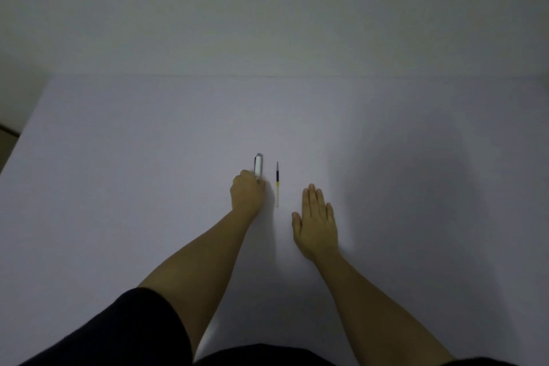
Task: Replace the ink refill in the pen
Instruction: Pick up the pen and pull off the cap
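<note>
Surface (118,187): pale, plain, wide; meets a pale wall (267,9) at the far edge; dim light, soft shadow on the right part.
Pen (258,166): white body with a dark clip, lying on the surface near the middle, pointing away from the person; near end hidden under the left hand.
Refill (277,184): thin, lying just beside the pen on its right, parallel to it, not touching; dark far part, a yellow band in the middle, clear near part.
Left hand (247,194): fingers curled, grip closed on the near end of the pen, low on the surface; whether the pen is lifted cannot be told.
Right hand (316,223): flat, palm down on the surface, fingers straight and together, grip wide and holding nothing; near the refill on its right, apart from it.
Sleeve (127,330): dark, short, at the left upper arm; both forearms bare.
</note>
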Motion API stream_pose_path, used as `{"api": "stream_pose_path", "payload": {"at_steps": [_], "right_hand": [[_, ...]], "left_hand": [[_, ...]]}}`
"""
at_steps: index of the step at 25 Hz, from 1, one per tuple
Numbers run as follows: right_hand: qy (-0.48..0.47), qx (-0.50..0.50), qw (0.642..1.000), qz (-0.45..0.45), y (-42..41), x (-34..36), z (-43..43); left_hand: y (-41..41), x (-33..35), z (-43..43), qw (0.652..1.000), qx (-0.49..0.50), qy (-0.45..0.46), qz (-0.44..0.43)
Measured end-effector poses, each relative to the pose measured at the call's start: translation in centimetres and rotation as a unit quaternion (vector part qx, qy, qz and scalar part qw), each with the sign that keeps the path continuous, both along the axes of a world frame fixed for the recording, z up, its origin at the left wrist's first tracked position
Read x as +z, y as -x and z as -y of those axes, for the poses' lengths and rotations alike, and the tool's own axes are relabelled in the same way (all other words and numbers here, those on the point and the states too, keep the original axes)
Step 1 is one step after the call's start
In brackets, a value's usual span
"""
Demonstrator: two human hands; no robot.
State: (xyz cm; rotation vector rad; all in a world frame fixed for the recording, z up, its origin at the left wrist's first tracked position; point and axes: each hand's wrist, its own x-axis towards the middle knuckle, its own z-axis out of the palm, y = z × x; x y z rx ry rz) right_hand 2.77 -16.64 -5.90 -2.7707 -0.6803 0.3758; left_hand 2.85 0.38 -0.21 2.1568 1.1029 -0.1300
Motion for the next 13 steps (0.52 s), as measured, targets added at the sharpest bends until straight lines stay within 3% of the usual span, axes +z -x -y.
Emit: {"api": "stream_pose_path", "payload": {"at_steps": [2,4,7,10,13], "right_hand": [[-0.015,0.007,0.999,-0.028,-0.3,0.8,0.0],[-0.116,-0.036,0.988,-0.092,-1.0,2.7,-0.3],[-0.309,-0.164,0.924,-0.151,-1.7,6.7,-0.7],[-0.399,-0.173,0.878,-0.2,-1.3,10.2,-0.7],[-0.471,-0.173,0.836,-0.223,-0.5,12.3,-0.8]], "left_hand": [[0.9,0.9,-0.5,0.999,-0.018,-0.006,0.03],[2.2,2.4,-0.9,0.995,-0.06,0.008,0.081],[4.8,4.9,-1.0,0.979,-0.147,0.046,0.133],[6.6,6.9,-0.4,0.958,-0.234,0.051,0.16],[7.3,7.7,0.8,0.935,-0.283,-0.02,0.212]]}}
